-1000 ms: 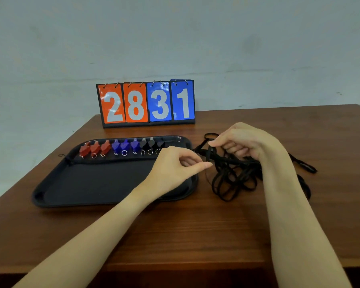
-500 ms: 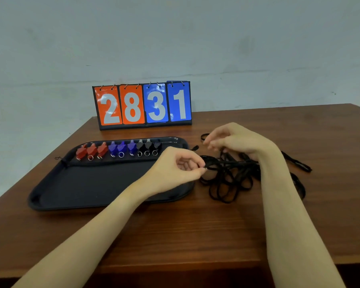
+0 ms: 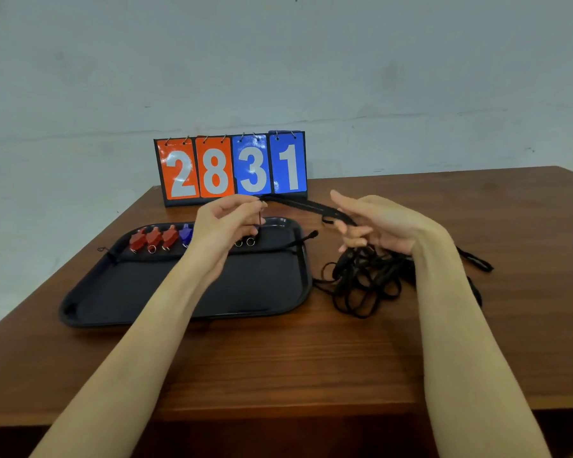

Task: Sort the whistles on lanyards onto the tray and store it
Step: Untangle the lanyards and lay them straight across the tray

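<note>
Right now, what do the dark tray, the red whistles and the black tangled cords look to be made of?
The dark rectangular tray looks like moulded plastic: smooth, with glossy glints on its rounded rim. The red whistles seem hard, slightly shiny plastic, with small metal rings. The black tangled cords look like matte woven fabric, limp and looping. The brown table appears wood or wood-grain laminate.

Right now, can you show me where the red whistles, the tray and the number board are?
red whistles [image 3: 154,238], head view, body of the middle one
tray [image 3: 186,300], head view, bare floor
number board [image 3: 232,168], head view, its card face
</note>
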`<act>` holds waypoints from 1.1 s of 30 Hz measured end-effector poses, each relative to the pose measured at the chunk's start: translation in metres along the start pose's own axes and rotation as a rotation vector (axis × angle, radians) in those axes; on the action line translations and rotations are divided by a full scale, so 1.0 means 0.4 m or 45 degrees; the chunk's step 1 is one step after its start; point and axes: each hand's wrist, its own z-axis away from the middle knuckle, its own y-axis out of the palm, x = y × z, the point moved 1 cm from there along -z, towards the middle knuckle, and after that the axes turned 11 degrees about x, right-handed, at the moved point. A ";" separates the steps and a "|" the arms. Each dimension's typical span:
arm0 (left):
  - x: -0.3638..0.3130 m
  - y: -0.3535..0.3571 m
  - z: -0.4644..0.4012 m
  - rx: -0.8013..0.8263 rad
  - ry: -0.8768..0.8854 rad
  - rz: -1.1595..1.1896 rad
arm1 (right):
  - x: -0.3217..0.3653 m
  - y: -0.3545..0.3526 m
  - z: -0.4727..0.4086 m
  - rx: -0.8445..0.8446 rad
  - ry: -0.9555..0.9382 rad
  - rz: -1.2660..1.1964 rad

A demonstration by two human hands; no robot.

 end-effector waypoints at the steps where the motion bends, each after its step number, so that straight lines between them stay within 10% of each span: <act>1: -0.001 -0.006 0.000 0.004 -0.004 0.069 | -0.003 -0.006 0.004 -0.038 -0.016 0.008; 14: 0.006 -0.113 -0.011 -0.225 0.045 0.846 | -0.038 -0.086 0.051 -0.419 0.013 -0.003; 33: 0.048 -0.165 -0.030 -1.011 0.076 0.431 | -0.048 -0.096 0.062 -1.084 0.048 -0.263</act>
